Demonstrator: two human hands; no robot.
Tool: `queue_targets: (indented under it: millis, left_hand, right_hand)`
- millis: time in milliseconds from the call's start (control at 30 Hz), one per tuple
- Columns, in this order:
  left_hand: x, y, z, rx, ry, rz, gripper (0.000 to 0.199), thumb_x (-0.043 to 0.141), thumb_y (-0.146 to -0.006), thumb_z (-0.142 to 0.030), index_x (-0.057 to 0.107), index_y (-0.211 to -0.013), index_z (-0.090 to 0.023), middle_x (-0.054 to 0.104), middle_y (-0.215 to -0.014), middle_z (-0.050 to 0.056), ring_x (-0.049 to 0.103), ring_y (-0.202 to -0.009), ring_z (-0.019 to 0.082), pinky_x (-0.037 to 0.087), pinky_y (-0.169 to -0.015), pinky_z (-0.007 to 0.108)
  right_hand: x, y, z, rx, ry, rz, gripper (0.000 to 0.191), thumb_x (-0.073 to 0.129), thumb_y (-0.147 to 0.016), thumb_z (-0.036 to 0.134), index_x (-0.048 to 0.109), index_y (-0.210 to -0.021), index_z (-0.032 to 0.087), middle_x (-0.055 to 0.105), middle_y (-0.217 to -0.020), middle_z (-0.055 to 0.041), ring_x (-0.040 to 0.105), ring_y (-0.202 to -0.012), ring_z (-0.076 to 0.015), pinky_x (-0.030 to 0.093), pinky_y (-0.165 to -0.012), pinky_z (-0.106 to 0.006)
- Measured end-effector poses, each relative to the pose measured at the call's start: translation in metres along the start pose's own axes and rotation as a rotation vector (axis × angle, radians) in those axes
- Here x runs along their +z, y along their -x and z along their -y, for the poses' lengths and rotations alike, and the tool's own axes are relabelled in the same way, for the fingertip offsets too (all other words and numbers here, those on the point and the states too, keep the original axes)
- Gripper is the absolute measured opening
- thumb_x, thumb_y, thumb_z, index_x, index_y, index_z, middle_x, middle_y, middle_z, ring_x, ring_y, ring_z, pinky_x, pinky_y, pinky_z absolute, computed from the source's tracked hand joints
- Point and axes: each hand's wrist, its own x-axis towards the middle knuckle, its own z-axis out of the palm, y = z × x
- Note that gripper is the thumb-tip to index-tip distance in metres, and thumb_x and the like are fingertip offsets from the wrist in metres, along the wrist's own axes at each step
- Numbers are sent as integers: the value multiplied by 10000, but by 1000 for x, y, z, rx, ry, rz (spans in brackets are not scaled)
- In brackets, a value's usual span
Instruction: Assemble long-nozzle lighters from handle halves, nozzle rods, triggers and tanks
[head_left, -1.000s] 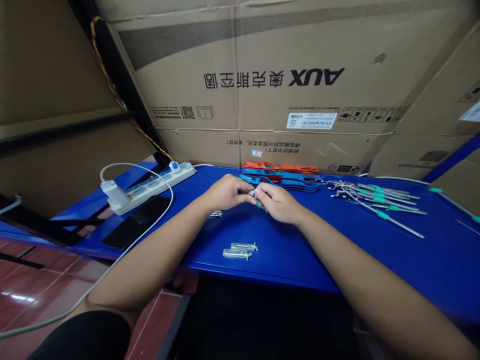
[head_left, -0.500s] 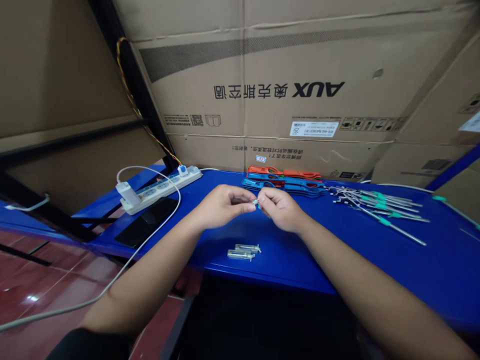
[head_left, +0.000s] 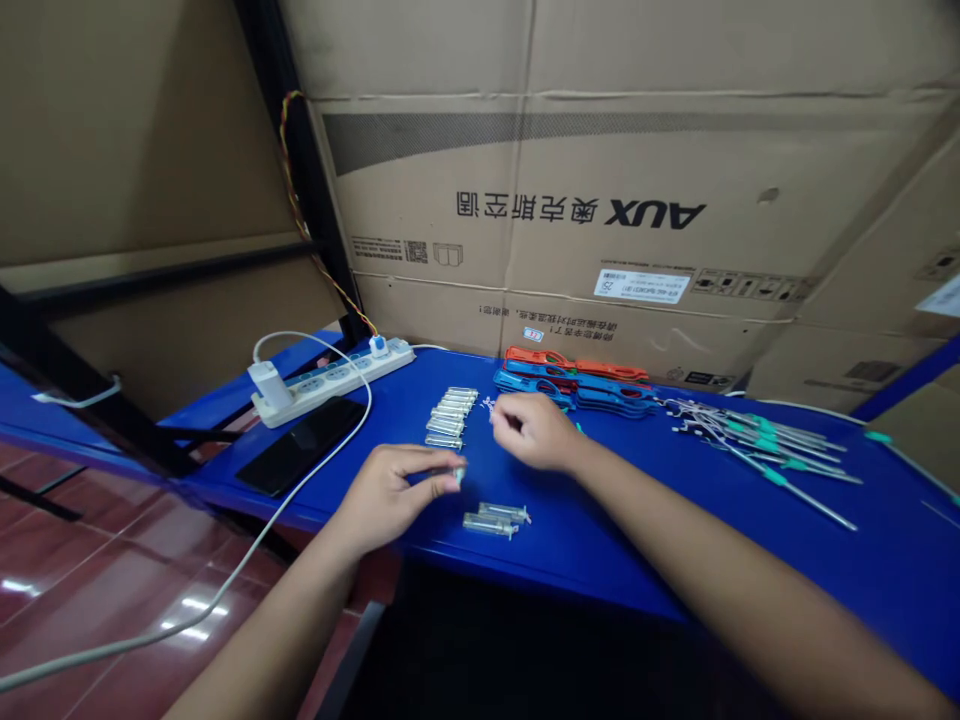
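Observation:
My left hand (head_left: 401, 492) pinches a small pale vial-like piece (head_left: 459, 474) between thumb and fingertips, above the front part of the blue table (head_left: 570, 530). Farther back and to the right, my right hand (head_left: 534, 430) is curled closed beside some tiny white pieces (head_left: 487, 404); whatever its fingers hold is hidden. Several clear tubes (head_left: 450, 415) lie in a stack behind my left hand. Two more clear tubes (head_left: 491, 522) with small white ends rest near the table's front edge.
Blue and orange plastic clips (head_left: 577, 378) lie at the back against a cardboard sheet (head_left: 600, 130). Thin metal rods with green parts (head_left: 772, 450) are on the right. A power strip (head_left: 337, 378), phone (head_left: 300, 445) and white cable (head_left: 277, 515) occupy the left.
My hands have separated: the left came down and left with the small piece, the right stayed farther back. The stack of clear tubes now shows between them. The view has shifted.

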Motion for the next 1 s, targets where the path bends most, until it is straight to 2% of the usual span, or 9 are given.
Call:
queue_targets:
  millis: [133,333,433,533,600,667,733,900,1000]
  left_hand:
    - [-9,-9,17,36,-444,-9,172,734,-838,-339,786,-968,-238,740,-955,52,689,-899,212,550,-833,343]
    - [-11,-20,24,119,-764,75,243,683,-876,-276,734,-1102,-201,680,-1010,84,608,-935,242,512,-842,398]
    - [-1,-15,6,127,-699,50,264,606,-928,-283,699,-1161,-201,676,-1072,85,601,-988,243,488,-903,414]
    - [19,-10,-17,120,-483,158,264,540,-974,-337,697,-1158,-233,678,-1101,58,607,-1039,201,471,-954,353]
    - [34,-9,-28,89,-419,264,296,567,-959,-382,687,-1192,-244,671,-1119,56,601,-1066,206,465,-961,345]
    - [47,-12,-33,52,-403,326,259,594,-943,-377,717,-1126,-242,678,-1068,53,600,-1036,215,463,-942,352]
    - [55,-17,-33,19,-378,349,182,608,-934,-323,741,-1019,-234,684,-998,42,603,-974,204,461,-910,344]
    - [62,-24,-23,-35,-279,304,86,637,-897,-233,713,-925,-204,685,-903,28,613,-876,177,478,-822,307]
    - [65,-23,-17,26,-264,189,195,594,-917,-199,695,-1084,-211,660,-938,38,616,-901,179,498,-834,316]
  right_hand:
    - [0,-31,-31,201,250,158,281,429,-949,300,657,-838,180,715,-905,-105,629,-806,-210,371,-639,-286]
    - [10,-44,-42,203,291,248,210,554,-858,262,675,-1008,178,724,-1031,-137,655,-898,-270,385,-657,-309]
    - [2,-33,-34,205,270,226,324,562,-832,224,615,-1152,205,704,-1132,-103,642,-957,-255,379,-659,-300]
    - [-16,-10,-22,185,244,231,216,526,-877,250,634,-1059,212,711,-1083,-80,630,-924,-220,364,-657,-290]
    - [-27,10,-14,119,192,305,159,535,-896,307,652,-958,220,720,-955,-49,610,-810,-180,340,-625,-276]
    - [-35,32,-9,7,59,488,192,562,-899,381,659,-926,218,698,-837,-28,557,-691,-147,301,-580,-262]
    - [-37,52,-7,-22,-41,555,255,579,-898,450,660,-948,213,668,-789,-15,521,-649,-129,285,-566,-251]
    - [-25,77,-18,79,-176,482,222,591,-906,392,652,-983,193,641,-748,-2,514,-638,-126,324,-586,-250]
    - [-19,78,-23,94,-284,402,205,511,-954,332,658,-998,197,684,-862,-26,572,-749,-147,387,-673,-271]
